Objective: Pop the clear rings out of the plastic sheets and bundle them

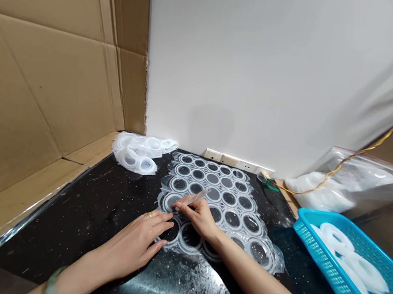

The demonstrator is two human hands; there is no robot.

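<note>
A translucent white sheet of moulded rings (224,196) lies flat on the black speckled worktop (97,211). My right hand (198,214) rests on the sheet's near left part, fingers pinched on a thin clear pen-like tool (198,196) whose tip meets a ring. My left hand (142,240) lies flat beside it, fingers stretched out and pressing the sheet's near left edge; a ring is on one finger and a pale bangle on the wrist.
A heap of loose white rings (139,153) sits at the back left. A blue basket (343,279) holding white rings stands at the right, a clear plastic bag (347,183) behind it. Cardboard (33,91) walls the left side; a white wall stands behind.
</note>
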